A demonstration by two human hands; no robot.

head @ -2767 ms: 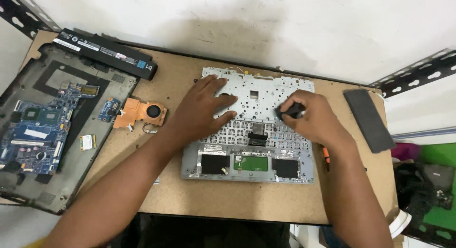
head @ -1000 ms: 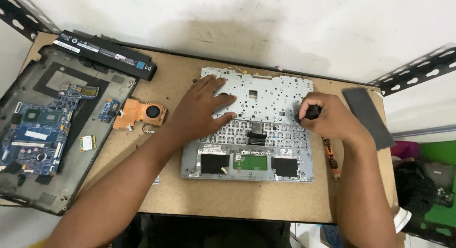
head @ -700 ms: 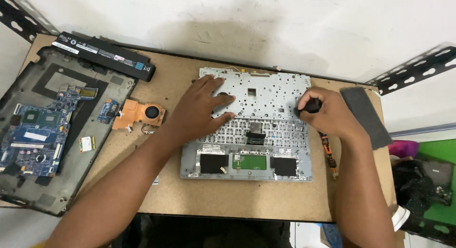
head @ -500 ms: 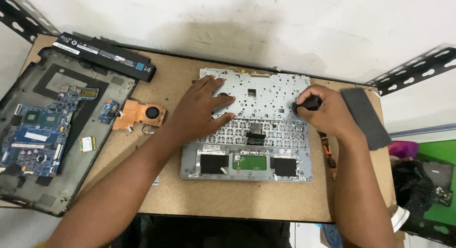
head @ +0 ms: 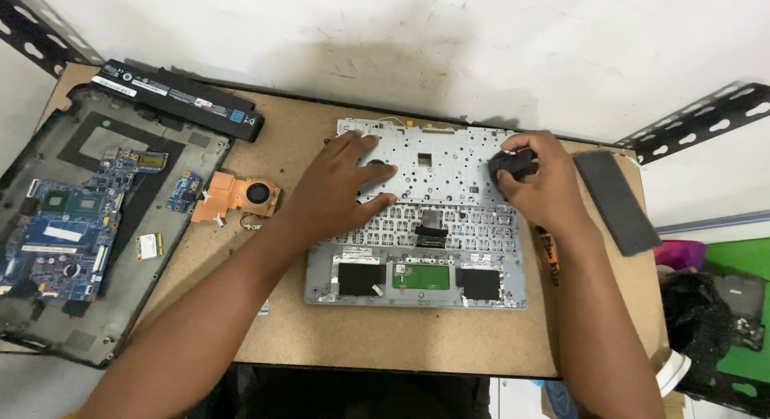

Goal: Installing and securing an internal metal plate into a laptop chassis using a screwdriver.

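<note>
A silver laptop palmrest with the back of its keyboard up (head: 417,275) lies in the middle of the brown table (head: 281,339). My left hand (head: 341,186) rests flat on its upper left part, fingers spread. My right hand (head: 537,182) is closed around a black-handled screwdriver (head: 512,162), held upright at the panel's upper right area. The tool's tip is hidden by the hand.
A dark laptop base with a blue motherboard (head: 64,226) lies at the left. A long black battery (head: 176,98) sits at the back left. A copper heatsink with fan (head: 237,196) lies beside small boards. A dark grey strip (head: 616,201) lies at the right; an orange tool (head: 549,255) lies under my right wrist.
My right hand with the screwdriver has moved from the panel's middle right up toward its upper right corner. My left hand has stayed pressed on the panel.
</note>
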